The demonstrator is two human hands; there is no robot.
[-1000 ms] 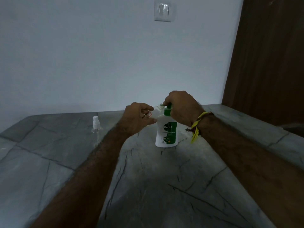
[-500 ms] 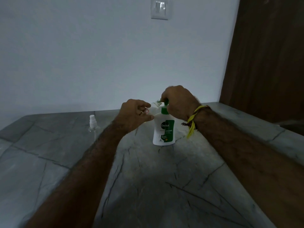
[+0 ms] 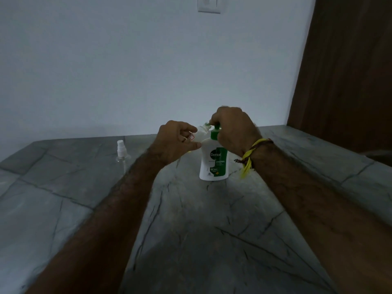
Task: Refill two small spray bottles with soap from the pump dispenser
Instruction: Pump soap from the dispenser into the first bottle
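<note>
A white pump dispenser (image 3: 213, 164) with a green label and green pump stands upright on the grey stone counter (image 3: 191, 230). My right hand (image 3: 232, 129) covers the pump head from above. My left hand (image 3: 177, 142) holds a small clear spray bottle (image 3: 200, 132), tilted with its mouth at the pump's nozzle; most of it is hidden by my fingers. A second small clear spray bottle (image 3: 121, 153) with a white sprayer top stands upright on the counter to the left, apart from both hands.
A pale wall rises behind the counter with a white switch plate (image 3: 209, 4) at the top. A dark wooden panel (image 3: 343, 71) stands at the right. The counter's left edge falls away near the frame's lower left.
My right hand and the pump head have risen slightly from their lower position a second ago. The left hand keeps the small bottle at the nozzle. The view shifted a little.
</note>
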